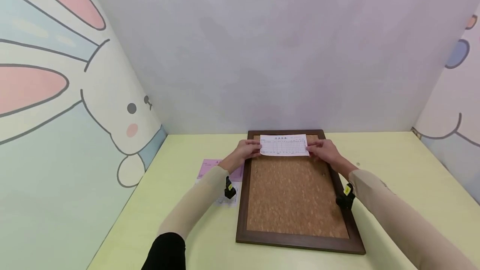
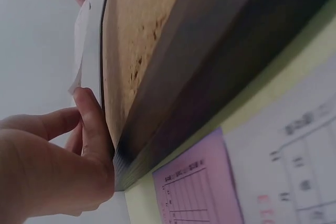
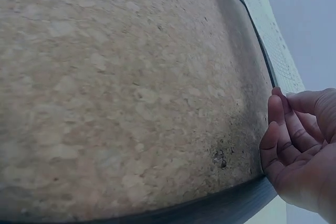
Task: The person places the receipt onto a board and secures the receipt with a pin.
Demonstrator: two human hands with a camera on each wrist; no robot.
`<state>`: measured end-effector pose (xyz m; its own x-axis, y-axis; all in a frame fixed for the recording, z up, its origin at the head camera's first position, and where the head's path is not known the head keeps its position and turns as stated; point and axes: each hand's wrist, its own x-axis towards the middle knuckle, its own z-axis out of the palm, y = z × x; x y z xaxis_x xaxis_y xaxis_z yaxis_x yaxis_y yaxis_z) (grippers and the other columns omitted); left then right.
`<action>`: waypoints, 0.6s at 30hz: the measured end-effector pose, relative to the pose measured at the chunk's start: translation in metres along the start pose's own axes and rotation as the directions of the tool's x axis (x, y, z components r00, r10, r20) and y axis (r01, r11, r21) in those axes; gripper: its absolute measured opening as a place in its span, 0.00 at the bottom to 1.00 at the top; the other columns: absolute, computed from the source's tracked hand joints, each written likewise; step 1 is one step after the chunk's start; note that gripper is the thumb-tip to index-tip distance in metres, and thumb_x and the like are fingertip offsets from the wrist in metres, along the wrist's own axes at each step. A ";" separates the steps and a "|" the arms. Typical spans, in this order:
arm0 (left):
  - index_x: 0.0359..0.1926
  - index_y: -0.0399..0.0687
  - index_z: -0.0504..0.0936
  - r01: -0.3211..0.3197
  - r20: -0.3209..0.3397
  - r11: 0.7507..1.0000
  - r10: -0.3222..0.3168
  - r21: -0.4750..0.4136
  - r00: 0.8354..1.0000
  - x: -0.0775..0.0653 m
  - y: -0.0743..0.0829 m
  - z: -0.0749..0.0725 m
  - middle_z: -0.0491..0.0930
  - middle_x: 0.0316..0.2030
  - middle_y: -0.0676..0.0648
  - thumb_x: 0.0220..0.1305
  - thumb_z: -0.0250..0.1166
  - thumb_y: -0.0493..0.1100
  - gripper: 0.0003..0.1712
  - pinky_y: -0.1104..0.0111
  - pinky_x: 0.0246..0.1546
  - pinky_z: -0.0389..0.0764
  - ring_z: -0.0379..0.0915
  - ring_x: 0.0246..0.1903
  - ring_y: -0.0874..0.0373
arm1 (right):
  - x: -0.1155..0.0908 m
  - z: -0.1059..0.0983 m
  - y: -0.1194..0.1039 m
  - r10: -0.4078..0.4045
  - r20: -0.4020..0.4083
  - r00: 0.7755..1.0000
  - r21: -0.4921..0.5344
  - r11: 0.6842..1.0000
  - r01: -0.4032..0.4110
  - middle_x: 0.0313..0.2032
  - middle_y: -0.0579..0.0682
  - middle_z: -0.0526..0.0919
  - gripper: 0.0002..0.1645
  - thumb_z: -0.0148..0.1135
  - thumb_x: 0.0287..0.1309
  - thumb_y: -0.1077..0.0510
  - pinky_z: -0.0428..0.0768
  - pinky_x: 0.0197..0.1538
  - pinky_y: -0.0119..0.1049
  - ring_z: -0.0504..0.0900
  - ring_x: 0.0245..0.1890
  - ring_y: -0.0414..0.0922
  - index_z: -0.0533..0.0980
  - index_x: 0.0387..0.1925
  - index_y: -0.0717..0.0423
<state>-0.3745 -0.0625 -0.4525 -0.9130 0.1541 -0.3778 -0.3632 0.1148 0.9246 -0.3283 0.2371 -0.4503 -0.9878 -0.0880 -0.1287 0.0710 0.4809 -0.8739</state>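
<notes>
A white printed form (image 1: 283,145) with a ruled grid is held flat by both hands over the far end of a cork board (image 1: 292,197) in a dark brown frame. My left hand (image 1: 245,151) pinches the form's left edge between thumb and fingers. At the opposite edge my right hand (image 1: 325,152) pinches the paper the same way. In the right wrist view the form (image 3: 270,30) stands a little off the cork, and the right hand (image 3: 302,142) has its curled fingers close to the board's surface. The left wrist view shows the form (image 2: 81,40) nearly edge-on.
A pink printed form (image 1: 207,167) lies left of the board, partly under the left forearm. Next to it is another white form (image 1: 228,200). The board rests on a pale yellow-green table (image 1: 405,178). A grey wall (image 1: 277,53) rises behind, with painted walls at both sides.
</notes>
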 end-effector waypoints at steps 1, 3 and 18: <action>0.58 0.37 0.82 -0.004 -0.006 1.000 0.004 0.005 1.000 0.003 0.001 0.000 0.84 0.48 0.42 0.71 0.63 0.35 0.17 0.73 0.38 0.84 0.79 0.34 0.61 | 0.003 0.000 0.001 0.003 -0.006 1.000 0.004 1.000 -0.003 0.32 0.48 0.86 0.26 0.58 0.73 0.56 0.80 0.34 0.33 0.80 0.31 0.39 0.74 0.60 0.75; 0.57 0.37 0.82 -0.009 -0.017 1.000 0.010 0.009 1.000 0.007 0.001 0.001 0.84 0.47 0.43 0.71 0.64 0.35 0.16 0.73 0.38 0.84 0.79 0.33 0.61 | 0.007 0.000 0.002 0.008 -0.013 1.000 0.005 1.000 -0.008 0.32 0.48 0.86 0.26 0.58 0.73 0.56 0.80 0.34 0.32 0.80 0.31 0.38 0.74 0.61 0.74; 0.55 0.35 0.84 -0.071 -0.072 0.993 0.078 0.092 0.994 0.008 0.000 0.006 0.83 0.53 0.35 0.69 0.66 0.36 0.16 0.72 0.37 0.86 0.82 0.27 0.64 | 0.013 0.002 0.001 0.019 -0.021 1.000 -0.019 1.000 -0.019 0.30 0.49 0.87 0.25 0.60 0.71 0.59 0.80 0.32 0.30 0.81 0.27 0.35 0.74 0.59 0.76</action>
<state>-0.3808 -0.0558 -0.4561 -0.9495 0.0918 -0.3000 -0.2786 0.1928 0.9408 -0.3411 0.2348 -0.4536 -0.9890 -0.0603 -0.1349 0.0871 0.4991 -0.8622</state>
